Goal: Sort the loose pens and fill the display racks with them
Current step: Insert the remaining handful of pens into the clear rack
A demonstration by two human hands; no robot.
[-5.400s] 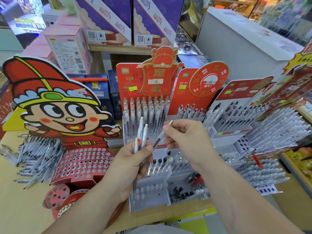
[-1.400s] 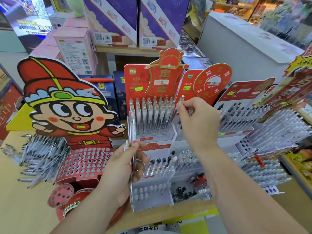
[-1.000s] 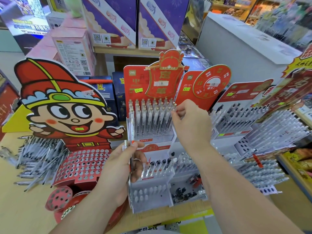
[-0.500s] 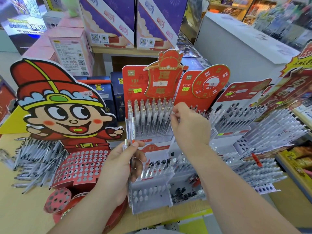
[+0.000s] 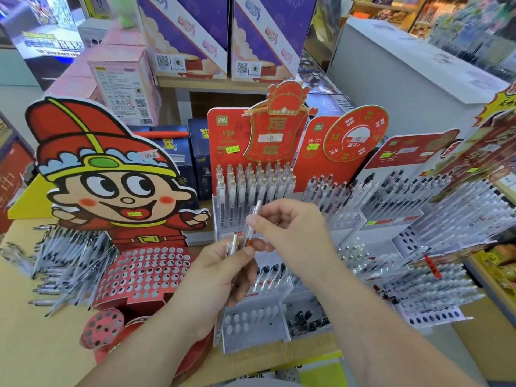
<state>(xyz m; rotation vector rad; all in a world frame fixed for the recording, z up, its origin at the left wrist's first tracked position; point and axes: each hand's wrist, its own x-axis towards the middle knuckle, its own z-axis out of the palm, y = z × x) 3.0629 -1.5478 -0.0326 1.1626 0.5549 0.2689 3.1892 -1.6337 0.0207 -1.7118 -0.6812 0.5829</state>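
Pens in both hands, one each, held up mid-air. Left hand [image 5: 220, 272] curled round a clear pen [image 5: 234, 243], top poking up past the thumb. Right hand [image 5: 293, 233] pinching a second pen [image 5: 253, 219] between thumb and fingertips, clear with an orange band, tilted, lower end down by the left fingertips; can't tell whether gripped there too. Just below and behind the hands, a white tiered rack [image 5: 251, 322]: front tier with open holes, next tier up holding a few black-capped pens [image 5: 272, 270]. Off to the left on the wooden table [image 5: 28, 344], a red punched stand [image 5: 145, 272] under a big cartoon cutout [image 5: 111, 177], messy heap of loose pens [image 5: 64, 261] right beside it. Further back, gold-tipped pens [image 5: 251, 188] packed upright in front of a red header card [image 5: 226, 141], more full racks [image 5: 418, 196] fanning off to the right. Way back, purple boxes [image 5: 190, 32] on a shelf.
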